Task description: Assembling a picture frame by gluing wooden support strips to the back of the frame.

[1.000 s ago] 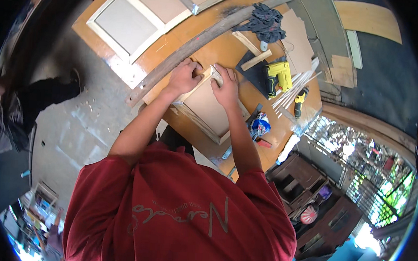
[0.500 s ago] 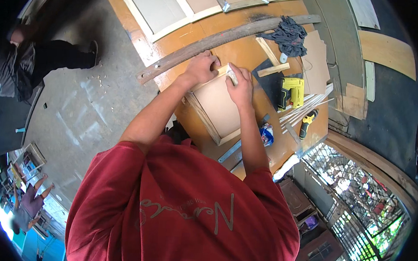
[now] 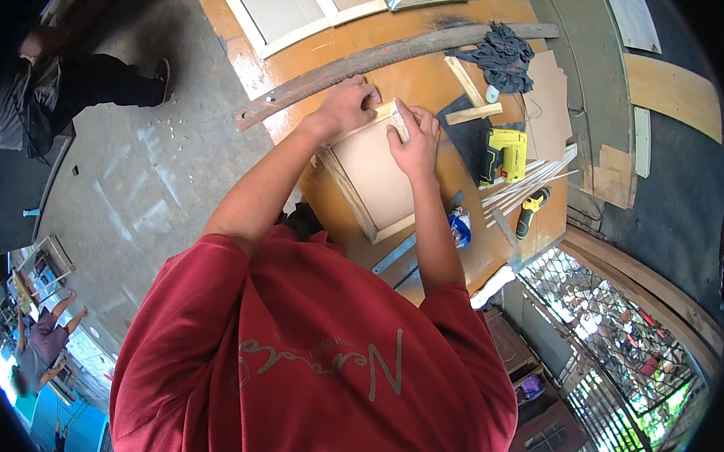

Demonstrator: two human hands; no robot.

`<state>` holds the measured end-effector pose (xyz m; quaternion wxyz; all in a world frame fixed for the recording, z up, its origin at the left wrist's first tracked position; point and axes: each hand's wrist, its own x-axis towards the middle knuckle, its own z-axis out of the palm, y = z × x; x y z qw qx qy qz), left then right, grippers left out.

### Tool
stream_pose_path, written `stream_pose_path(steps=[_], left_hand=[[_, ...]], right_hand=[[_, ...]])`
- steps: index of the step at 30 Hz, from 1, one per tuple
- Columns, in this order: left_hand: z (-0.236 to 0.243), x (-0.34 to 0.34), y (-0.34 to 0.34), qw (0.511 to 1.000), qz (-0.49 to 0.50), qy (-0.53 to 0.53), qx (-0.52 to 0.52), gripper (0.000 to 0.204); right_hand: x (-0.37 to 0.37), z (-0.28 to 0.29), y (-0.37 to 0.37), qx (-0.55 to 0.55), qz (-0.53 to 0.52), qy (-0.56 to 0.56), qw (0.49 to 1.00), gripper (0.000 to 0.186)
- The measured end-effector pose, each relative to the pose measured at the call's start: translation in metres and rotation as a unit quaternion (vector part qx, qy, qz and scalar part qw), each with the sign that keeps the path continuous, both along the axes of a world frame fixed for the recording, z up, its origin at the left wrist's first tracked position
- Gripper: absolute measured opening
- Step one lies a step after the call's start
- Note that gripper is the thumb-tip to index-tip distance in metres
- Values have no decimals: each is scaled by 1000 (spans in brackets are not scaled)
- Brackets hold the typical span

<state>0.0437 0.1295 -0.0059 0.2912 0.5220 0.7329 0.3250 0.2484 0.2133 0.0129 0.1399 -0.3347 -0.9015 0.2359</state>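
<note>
A small wooden frame (image 3: 350,191) with a pale beige panel (image 3: 375,171) set in it lies on the orange-brown table in front of me. My left hand (image 3: 345,109) is closed over its far left corner, fingers curled on the far rail. At the far right corner my right hand (image 3: 415,143) grips a small whitish block (image 3: 398,121), held against the frame. The right fingers partly cover this block, so its exact kind is unclear.
Beyond the frame lies a long dark wooden beam (image 3: 337,73), with larger panelled frames (image 3: 286,42) behind. To the right are a black cloth (image 3: 503,57), wood strips (image 3: 474,113), a yellow-black power tool (image 3: 506,156), thin white sticks (image 3: 528,186) and a yellow-black drill (image 3: 532,212). A person (image 3: 99,85) is at far left.
Both hands stay at the far corners of the frame. The right hand and its block have shifted very slightly left; the view has tilted a little.
</note>
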Motion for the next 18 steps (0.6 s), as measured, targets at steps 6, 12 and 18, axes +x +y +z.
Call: stream_pose_path(steps=[6, 12, 18], left_hand=[[4, 1, 1, 1000, -1, -17, -18, 26], [2, 2, 0, 1000, 0, -17, -1, 25], [0, 2, 0, 1000, 2, -14, 1, 25]], right_hand=[[6, 1, -2, 7, 3, -13, 1000, 58], [12, 1, -3, 4, 12, -8, 1000, 58], [14, 3, -11, -32, 8, 4, 999, 50]])
